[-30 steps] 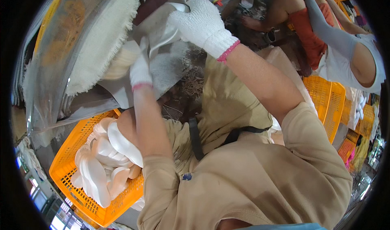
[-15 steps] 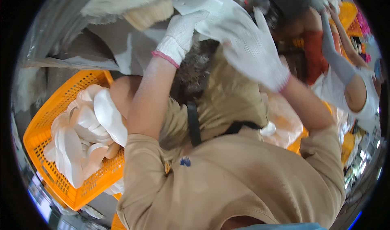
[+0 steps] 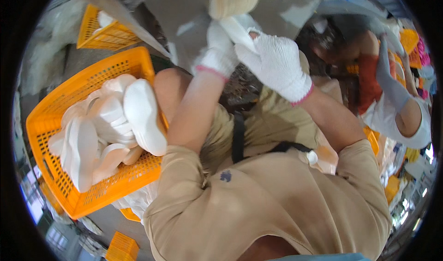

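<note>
A white shoe sole (image 3: 236, 29), seen nearly edge-on, is between my two hands in white knit gloves with pink cuffs. Its far end meets or sits just below a pale, ribbed round wheel (image 3: 234, 5); whether they touch, I cannot tell. My left hand (image 3: 219, 49), slightly blurred, is closed on the sole's left side. On the other side my right hand (image 3: 281, 66) grips it with fingers curled, a bare fingertip poking through the glove. To my left, an orange plastic basket (image 3: 145, 63) carries a pile of similar white soles (image 3: 144, 115).
Another orange basket (image 3: 108, 34) with white pieces stands at the far left. A smaller orange crate (image 3: 122, 247) is at the lower left. Grey machine housing (image 3: 184, 12) surrounds the wheel. On the right a co-worker's arm in a grey sleeve (image 3: 390, 79) shows.
The sole has turned from its broad face to nearly edge-on. My right hand, spread and blurred before, has closed on it. The view has shifted, bringing more baskets into sight.
</note>
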A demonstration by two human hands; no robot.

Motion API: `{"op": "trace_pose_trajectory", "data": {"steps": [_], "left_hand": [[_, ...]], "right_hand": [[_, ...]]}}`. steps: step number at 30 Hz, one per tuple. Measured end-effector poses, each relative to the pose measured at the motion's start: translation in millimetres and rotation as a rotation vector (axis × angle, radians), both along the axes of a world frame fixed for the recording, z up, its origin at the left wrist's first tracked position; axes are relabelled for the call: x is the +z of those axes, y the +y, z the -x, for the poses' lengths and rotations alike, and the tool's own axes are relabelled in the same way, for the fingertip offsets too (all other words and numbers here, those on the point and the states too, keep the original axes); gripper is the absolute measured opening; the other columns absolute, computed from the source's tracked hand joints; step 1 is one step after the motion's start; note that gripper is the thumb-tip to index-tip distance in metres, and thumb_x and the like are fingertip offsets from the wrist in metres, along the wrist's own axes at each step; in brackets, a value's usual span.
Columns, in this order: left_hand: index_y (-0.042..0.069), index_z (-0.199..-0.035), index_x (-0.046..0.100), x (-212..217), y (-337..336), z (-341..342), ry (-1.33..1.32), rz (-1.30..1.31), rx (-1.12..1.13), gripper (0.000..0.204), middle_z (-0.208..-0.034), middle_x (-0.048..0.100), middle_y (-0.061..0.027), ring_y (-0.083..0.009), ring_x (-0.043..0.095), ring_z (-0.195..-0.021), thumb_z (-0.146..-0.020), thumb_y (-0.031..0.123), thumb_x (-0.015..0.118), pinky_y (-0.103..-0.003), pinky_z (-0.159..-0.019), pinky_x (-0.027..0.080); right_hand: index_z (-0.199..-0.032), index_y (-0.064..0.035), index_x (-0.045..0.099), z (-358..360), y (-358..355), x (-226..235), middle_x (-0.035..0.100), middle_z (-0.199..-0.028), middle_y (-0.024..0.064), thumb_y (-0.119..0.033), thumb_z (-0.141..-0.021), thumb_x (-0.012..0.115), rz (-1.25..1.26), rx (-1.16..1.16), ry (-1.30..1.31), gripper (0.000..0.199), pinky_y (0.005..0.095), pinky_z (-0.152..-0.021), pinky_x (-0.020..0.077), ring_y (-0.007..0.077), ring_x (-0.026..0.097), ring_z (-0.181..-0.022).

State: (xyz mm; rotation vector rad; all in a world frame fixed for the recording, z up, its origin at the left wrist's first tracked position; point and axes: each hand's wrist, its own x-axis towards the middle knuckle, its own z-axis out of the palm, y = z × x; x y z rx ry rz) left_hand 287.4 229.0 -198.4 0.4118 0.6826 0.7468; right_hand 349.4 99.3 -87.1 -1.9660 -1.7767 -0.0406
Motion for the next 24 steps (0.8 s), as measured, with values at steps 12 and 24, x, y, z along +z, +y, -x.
{"op": "trace_pose_trajectory", "data": {"steps": [12, 24], "left_hand": [[-0.001, -0.121, 0.059, -28.3, -10.1, 13.1, 0.450, -0.765, -0.050, 0.043, -0.119, 0.068, -0.0166, -0.0264, 0.065, -0.114, -0.113, 0.037, 0.040, -0.040, -0.099, 0.052], [0.003, -0.127, 0.061, -22.6, -14.3, 8.8, -0.283, -0.071, 0.046, 0.037, -0.107, 0.070, -0.0151, -0.0324, 0.069, -0.104, -0.106, 0.031, 0.052, -0.045, -0.089, 0.059]], "right_hand": [[-0.090, -0.0057, 0.075, 6.6, 30.0, -14.2, 0.069, -0.075, 0.0209, -0.041, -0.093, 0.071, -0.029, -0.213, 0.141, 0.035, 0.0463, -0.065, 0.0557, 0.0400, 0.071, -0.072], [-0.102, -0.0030, 0.074, -2.7, 36.1, -18.9, 0.074, -0.096, 0.0231, -0.045, -0.090, 0.070, 0.075, 0.020, 0.776, 0.044, 0.0458, -0.084, 0.0561, 0.0419, 0.071, -0.094]]}}
